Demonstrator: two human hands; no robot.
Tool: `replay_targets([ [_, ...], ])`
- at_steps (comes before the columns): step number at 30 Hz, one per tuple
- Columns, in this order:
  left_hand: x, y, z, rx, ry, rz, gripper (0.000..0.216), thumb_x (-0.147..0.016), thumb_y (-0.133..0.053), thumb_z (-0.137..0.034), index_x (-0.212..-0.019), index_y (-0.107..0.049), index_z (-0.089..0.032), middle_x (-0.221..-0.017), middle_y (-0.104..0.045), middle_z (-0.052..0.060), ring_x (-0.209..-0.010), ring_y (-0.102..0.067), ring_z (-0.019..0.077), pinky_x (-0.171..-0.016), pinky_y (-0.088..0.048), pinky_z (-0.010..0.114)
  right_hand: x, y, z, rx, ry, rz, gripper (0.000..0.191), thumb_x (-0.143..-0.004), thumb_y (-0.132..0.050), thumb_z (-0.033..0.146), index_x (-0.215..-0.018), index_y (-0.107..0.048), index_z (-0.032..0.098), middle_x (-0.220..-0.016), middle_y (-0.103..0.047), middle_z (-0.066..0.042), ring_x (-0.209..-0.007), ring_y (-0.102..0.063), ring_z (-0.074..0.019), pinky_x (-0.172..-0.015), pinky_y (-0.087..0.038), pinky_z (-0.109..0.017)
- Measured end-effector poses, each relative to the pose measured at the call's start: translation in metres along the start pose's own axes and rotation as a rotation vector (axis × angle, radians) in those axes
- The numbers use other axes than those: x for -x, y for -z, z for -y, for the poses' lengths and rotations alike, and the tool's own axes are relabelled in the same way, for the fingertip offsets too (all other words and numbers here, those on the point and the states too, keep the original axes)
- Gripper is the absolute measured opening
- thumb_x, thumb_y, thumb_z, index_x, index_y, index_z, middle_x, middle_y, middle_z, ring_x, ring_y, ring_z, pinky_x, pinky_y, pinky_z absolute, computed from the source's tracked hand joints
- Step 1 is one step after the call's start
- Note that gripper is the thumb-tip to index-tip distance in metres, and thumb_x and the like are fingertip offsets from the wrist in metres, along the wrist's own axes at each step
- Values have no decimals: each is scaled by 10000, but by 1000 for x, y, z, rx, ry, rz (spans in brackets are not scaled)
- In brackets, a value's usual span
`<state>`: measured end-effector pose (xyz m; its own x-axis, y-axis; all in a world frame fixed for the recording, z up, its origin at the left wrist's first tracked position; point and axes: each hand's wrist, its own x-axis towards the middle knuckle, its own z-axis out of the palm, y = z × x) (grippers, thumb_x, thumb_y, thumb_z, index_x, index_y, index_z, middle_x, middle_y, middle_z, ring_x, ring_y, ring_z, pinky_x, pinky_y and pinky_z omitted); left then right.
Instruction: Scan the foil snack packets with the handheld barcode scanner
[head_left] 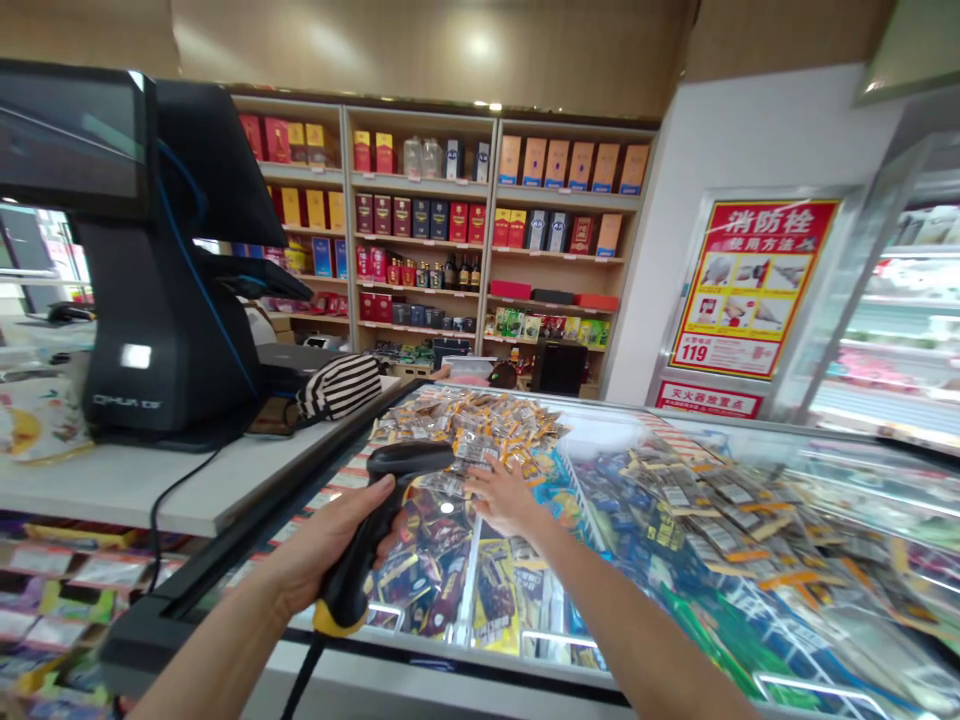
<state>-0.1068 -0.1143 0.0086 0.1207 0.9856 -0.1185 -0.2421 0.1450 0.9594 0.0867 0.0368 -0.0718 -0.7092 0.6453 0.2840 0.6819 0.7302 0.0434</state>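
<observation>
My left hand [367, 535] is wrapped around the handle of a black and yellow barcode scanner [349, 575], its head pointing right toward a pile of small packets [480, 410]. The cable hangs down from the handle. At the near edge of that pile, my right hand [506, 500] reaches in with its fingers spread over the packets, next to a clear, silvery packet [471, 445]. Both hands are above the glass top of a chest freezer [600, 430], with colourful bagged goods visible under the glass. Another heap of similar packets [750, 510] lies to the right.
On the left, a black checkout terminal [169, 300] stands on a white counter [180, 490], with a striped pouch [341, 388] beside it. Shelves of boxed bottles [420, 220] line the back wall. A red fire-hydrant poster [754, 290] hangs on the right.
</observation>
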Motion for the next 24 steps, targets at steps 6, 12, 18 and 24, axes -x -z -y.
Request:
replay_targets([
  [6,-3,-17,5,-32,53,37,280,-703,-514,-421,-753,-534,-146,-572,-505,-20,-424,-408,53,-396,-338,175,26,22,-37,-134,-80,-132,237,-746,-429,338,-916,-585,283,-1161,-500,-2,-1125,-347,-215,-894,-238,-410],
  [12,-21,-34,14,-69,71,98,288,-697,-509,-439,-701,-491,-151,-576,-514,-15,-427,-415,58,-386,-329,173,91,48,-57,-138,-701,-60,451,-682,-392,568,-766,-607,182,-771,-623,-90,-736,-570,-219,-612,-377,-297],
  [18,-36,-47,25,-109,89,141,300,-697,-500,-452,-706,-499,-152,-587,-511,-19,-423,-416,55,-396,-337,182,121,31,-37,-209,-670,49,414,-491,-607,515,-749,-568,192,-756,-614,-60,-683,-565,-201,-527,-342,-246],
  [24,-35,-48,29,-152,94,175,303,-706,-487,-450,-721,-500,-147,-601,-517,-13,-421,-412,52,-389,-325,175,123,43,-80,-489,-724,-222,282,-579,-577,311,-828,-528,188,-743,-615,-14,-653,-548,-150,-558,-368,-221],
])
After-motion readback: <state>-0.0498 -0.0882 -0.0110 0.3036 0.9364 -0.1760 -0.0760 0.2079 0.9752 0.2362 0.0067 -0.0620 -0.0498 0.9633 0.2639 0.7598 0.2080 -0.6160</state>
